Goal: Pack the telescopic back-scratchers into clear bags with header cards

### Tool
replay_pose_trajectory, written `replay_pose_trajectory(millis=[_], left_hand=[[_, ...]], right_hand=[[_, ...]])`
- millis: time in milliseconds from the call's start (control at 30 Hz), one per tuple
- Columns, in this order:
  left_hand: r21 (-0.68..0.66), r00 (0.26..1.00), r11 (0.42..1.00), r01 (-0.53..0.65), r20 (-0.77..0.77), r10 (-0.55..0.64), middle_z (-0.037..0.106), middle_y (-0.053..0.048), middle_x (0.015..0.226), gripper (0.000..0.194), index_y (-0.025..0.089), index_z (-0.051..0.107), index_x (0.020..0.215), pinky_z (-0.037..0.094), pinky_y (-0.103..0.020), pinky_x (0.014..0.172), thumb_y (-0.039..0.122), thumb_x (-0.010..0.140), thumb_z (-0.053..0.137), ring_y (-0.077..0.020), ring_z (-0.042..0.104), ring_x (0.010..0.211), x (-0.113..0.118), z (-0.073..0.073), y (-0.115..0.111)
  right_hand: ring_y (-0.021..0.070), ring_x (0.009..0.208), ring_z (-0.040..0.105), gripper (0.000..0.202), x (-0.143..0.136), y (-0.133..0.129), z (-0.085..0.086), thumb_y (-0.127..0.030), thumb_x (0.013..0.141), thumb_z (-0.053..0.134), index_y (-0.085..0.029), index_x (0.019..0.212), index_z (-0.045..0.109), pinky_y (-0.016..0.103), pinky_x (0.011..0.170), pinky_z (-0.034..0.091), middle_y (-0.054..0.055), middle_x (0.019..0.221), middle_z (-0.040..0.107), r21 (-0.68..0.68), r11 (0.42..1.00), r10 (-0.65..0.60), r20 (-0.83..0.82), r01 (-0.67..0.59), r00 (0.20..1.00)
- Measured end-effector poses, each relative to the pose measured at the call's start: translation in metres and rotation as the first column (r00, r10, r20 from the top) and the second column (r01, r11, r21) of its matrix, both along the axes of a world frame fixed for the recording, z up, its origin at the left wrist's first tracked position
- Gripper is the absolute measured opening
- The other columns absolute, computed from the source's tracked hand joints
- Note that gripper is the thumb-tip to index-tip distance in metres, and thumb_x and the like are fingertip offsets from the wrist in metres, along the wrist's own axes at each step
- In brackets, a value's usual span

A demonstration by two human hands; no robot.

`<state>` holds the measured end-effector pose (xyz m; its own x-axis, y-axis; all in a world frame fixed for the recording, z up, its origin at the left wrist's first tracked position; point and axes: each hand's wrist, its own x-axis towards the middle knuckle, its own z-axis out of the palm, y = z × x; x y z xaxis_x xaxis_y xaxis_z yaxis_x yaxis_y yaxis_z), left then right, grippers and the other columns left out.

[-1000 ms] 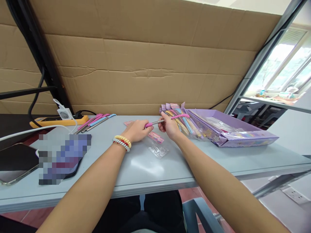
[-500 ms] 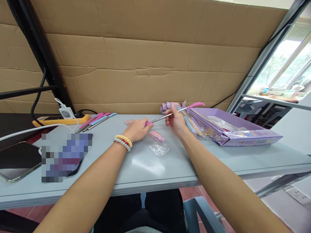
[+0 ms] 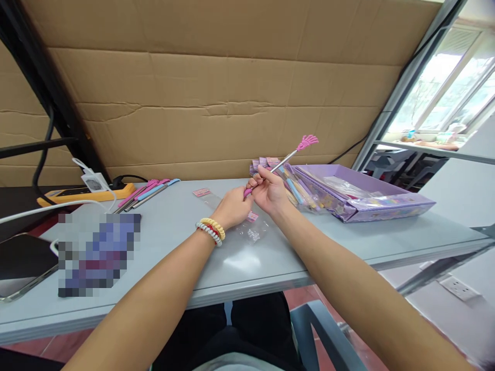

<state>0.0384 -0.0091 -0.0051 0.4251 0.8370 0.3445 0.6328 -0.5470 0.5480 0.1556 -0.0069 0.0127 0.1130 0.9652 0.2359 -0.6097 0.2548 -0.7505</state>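
Note:
A back scratcher point(image 3: 285, 159) with a metal rod and a pink hand-shaped head slants up to the right between my hands. My left hand point(image 3: 234, 207) is closed round its pink handle end. Close beside it, my right hand point(image 3: 269, 190) grips the rod, fingers curled and thumb on top. Below my hands lies a clear plastic sleeve point(image 3: 253, 234) with a pink label, partly covered by my left hand. Another clear sleeve with a pink label point(image 3: 201, 192) lies just beyond my left hand.
Several pink and blue back scratchers point(image 3: 149, 193) lie at the back left beside a yellow power strip point(image 3: 87, 195). A purple box point(image 3: 386, 208) stands at right, packaged items point(image 3: 299, 190) against it. Phones point(image 3: 27, 263) lie at left. Cardboard point(image 3: 193, 103) walls the back.
My hands have come closer together along the rod. The scratcher tilts more steeply, and its pink head has risen and turned so that its fingers show.

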Motion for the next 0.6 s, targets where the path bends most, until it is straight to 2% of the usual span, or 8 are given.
replay_pose_trajectory(millis=[100, 200, 267, 367, 467, 600], left_hand=[[-0.027, 0.997, 0.997, 0.079, -0.015, -0.079, 0.065, -0.005, 0.086, 0.038, 0.020, 0.053, 0.086, 0.042, -0.030, 0.061, 0.056, 0.083, 0.044, -0.0205, 0.059, 0.075, -0.001, -0.001, -0.002], [0.006, 0.994, 0.997, 0.077, -0.075, -0.077, 0.066, -0.005, 0.089, 0.042, 0.020, 0.053, 0.093, 0.041, -0.030, 0.061, 0.059, 0.079, 0.049, -0.0225, 0.060, 0.077, 0.000, -0.001, -0.004], [0.022, 0.994, 0.999, 0.039, -0.101, -0.036, 0.067, -0.006, 0.090, 0.040, 0.020, 0.054, 0.097, 0.041, -0.031, 0.062, 0.056, 0.081, 0.046, -0.0243, 0.061, 0.079, 0.003, -0.002, -0.005], [0.039, 0.989, 0.999, 0.018, -0.145, -0.012, 0.068, -0.007, 0.082, 0.041, 0.021, 0.056, 0.095, 0.040, -0.032, 0.060, 0.055, 0.085, 0.038, -0.0258, 0.063, 0.075, 0.007, -0.002, -0.006], [0.076, 0.980, 0.996, 0.048, -0.196, -0.032, 0.067, -0.009, 0.076, 0.047, 0.020, 0.059, 0.090, 0.040, -0.032, 0.060, 0.057, 0.088, 0.030, -0.0263, 0.064, 0.074, 0.009, -0.002, -0.008], [0.107, 0.966, 0.994, -0.023, -0.255, 0.050, 0.067, -0.012, 0.073, 0.055, 0.019, 0.062, 0.084, 0.041, -0.033, 0.060, 0.058, 0.089, 0.024, -0.0279, 0.065, 0.074, 0.008, -0.002, -0.014]], right_hand=[[0.0075, 0.045, 0.034, 0.057, 0.003, -0.001, 0.000, -0.045, 0.076, 0.067, -0.020, 0.052, 0.022, 0.025, 0.052, 0.044, -0.006, 0.047, 0.024, 0.010, 1.000, 0.010, 0.086, -0.010, 0.996], [0.0069, 0.041, 0.028, 0.063, 0.005, 0.001, -0.001, -0.046, 0.076, 0.068, -0.020, 0.054, 0.014, 0.024, 0.046, 0.039, -0.007, 0.043, 0.018, 0.006, 1.000, 0.025, 0.095, -0.026, 0.995], [0.0061, 0.039, 0.023, 0.066, 0.004, 0.001, -0.002, -0.040, 0.072, 0.073, -0.020, 0.056, 0.012, 0.024, 0.041, 0.034, -0.008, 0.042, 0.016, 0.000, 1.000, 0.020, 0.060, -0.020, 0.998], [0.0052, 0.036, 0.017, 0.067, 0.002, 0.001, -0.002, -0.027, 0.064, 0.078, -0.022, 0.059, 0.012, 0.024, 0.036, 0.026, -0.011, 0.040, 0.014, -0.032, 0.998, -0.054, -0.005, 0.053, 0.999], [0.0045, 0.034, 0.014, 0.064, -0.002, -0.002, 0.001, -0.018, 0.062, 0.076, -0.022, 0.062, 0.011, 0.024, 0.034, 0.020, -0.012, 0.040, 0.012, -0.079, 0.990, -0.117, -0.037, 0.113, 0.992], [0.0041, 0.032, 0.014, 0.057, -0.008, -0.006, 0.005, -0.010, 0.063, 0.069, -0.022, 0.064, 0.013, 0.022, 0.033, 0.019, -0.013, 0.039, 0.012, -0.126, 0.981, -0.156, -0.068, 0.147, 0.985]])
